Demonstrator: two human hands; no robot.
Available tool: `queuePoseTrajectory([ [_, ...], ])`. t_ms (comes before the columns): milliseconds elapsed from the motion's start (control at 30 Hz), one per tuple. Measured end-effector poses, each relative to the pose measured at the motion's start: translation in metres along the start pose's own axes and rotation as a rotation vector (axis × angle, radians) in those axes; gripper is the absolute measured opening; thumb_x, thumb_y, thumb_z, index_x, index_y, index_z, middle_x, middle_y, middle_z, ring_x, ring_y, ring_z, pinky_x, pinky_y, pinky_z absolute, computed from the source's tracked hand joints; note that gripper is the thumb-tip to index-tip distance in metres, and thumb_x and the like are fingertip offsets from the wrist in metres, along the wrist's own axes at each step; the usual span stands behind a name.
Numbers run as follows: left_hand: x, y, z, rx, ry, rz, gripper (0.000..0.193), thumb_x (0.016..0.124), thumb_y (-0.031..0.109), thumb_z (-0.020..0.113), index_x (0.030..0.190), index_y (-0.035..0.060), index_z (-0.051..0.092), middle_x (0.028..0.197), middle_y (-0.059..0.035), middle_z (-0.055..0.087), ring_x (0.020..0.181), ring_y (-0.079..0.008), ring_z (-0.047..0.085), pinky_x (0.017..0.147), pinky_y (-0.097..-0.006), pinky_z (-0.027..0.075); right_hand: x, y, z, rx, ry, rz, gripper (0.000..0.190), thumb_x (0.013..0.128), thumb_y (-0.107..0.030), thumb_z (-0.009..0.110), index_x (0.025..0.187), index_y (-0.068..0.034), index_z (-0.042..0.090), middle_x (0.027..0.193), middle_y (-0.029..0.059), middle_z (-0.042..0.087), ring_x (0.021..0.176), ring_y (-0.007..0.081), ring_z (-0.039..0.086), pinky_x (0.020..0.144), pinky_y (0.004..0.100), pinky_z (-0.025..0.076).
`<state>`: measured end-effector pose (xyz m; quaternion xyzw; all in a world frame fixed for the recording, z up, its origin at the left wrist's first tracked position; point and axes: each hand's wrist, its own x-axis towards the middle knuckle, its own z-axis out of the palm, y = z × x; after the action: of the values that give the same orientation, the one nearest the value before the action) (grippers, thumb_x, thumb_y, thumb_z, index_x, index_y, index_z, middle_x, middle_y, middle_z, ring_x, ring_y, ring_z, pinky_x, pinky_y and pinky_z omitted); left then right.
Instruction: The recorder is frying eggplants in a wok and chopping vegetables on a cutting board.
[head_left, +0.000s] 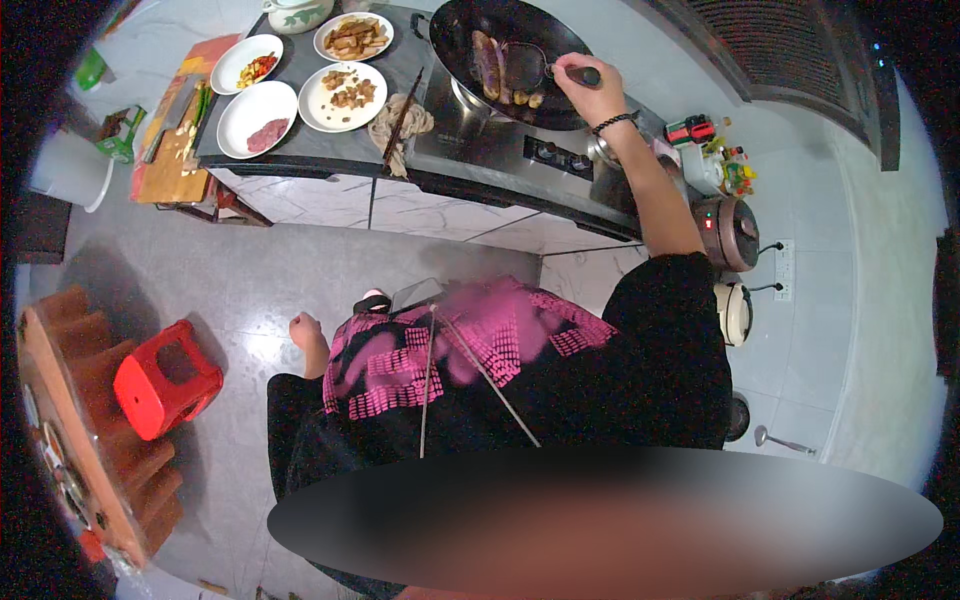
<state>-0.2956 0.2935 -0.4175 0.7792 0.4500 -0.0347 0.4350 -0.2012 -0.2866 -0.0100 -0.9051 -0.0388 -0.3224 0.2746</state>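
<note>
My right hand (592, 88) grips the dark-ended handle of a metal cooking utensil (541, 60), whose wide wire-like rim lies inside a black wok (465, 26). Browned purple eggplant pieces (491, 67) rest in the wok beside the utensil. The wok sits on a steel gas stove (480, 154). Down at my left side hangs my left hand (306, 330), touching nothing; its fingers look curled in. Left of the stove, chopsticks (403, 120) lie across a crumpled cloth (390, 127). Nearby stand plates of fried pieces (354, 37), browned bits (352, 94), raw meat (268, 136) and chopped peppers (257, 70).
A cutting board (169, 172) with a knife (178, 105) and green peppers adjoins the counter's left end. Sauce bottles (739, 172) and a rice cooker (731, 234) stand at right. A red stool (165, 382) is on the floor near a cloth-draped table (82, 420).
</note>
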Motion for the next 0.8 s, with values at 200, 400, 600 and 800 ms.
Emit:
queuePoseTrajectory([
  [200, 0.011, -0.017, 0.003, -0.021, 0.019, 0.008, 0.031, 0.072, 0.023, 0.050, 0.089, -0.0005, 0.062, 0.077, -0.0151, 0.064, 0.065, -0.0263, 0.061, 0.062, -0.0368, 0.048, 0.017, -0.009, 0.005, -0.200, -0.202, -0.215, 0.012, 0.071, -0.023, 0.064, 0.078, -0.014, 0.062, 0.074, 0.0118, 0.060, 0.074, 0.0309, 0.058, 0.067, 0.0387, 0.047],
  [400, 0.018, -0.035, -0.003, 0.030, 0.073, 0.014, 0.031, 0.073, 0.024, 0.051, 0.090, 0.0015, 0.063, 0.078, -0.0152, 0.064, 0.067, -0.0266, 0.063, 0.063, -0.0357, 0.050, 0.022, -0.006, -0.011, -0.014, -0.052, 0.085, 0.014, 0.073, -0.018, 0.065, 0.080, -0.006, 0.065, 0.075, 0.0085, 0.066, 0.071, 0.0147, 0.063, 0.068, 0.0260, 0.048],
  [600, 0.020, -0.037, -0.007, 0.093, 0.041, -0.049, 0.031, 0.073, 0.025, 0.051, 0.091, 0.0025, 0.064, 0.078, -0.0148, 0.065, 0.062, -0.0246, 0.064, 0.061, -0.0349, 0.051, 0.012, 0.000, -0.031, 0.052, 0.088, 0.103, 0.014, 0.077, -0.019, 0.064, 0.080, -0.005, 0.065, 0.071, 0.0018, 0.063, 0.066, 0.0084, 0.058, 0.063, 0.0228, 0.046],
  [800, 0.020, -0.032, -0.006, 0.080, 0.040, 0.041, 0.031, 0.074, 0.025, 0.051, 0.090, 0.0022, 0.063, 0.076, -0.0146, 0.065, 0.060, -0.0244, 0.063, 0.060, -0.0348, 0.050, 0.003, 0.005, -0.028, -0.032, 0.074, 0.326, 0.017, 0.076, -0.022, 0.063, 0.081, -0.006, 0.064, 0.071, 0.0051, 0.064, 0.068, 0.0122, 0.061, 0.066, 0.0256, 0.047],
])
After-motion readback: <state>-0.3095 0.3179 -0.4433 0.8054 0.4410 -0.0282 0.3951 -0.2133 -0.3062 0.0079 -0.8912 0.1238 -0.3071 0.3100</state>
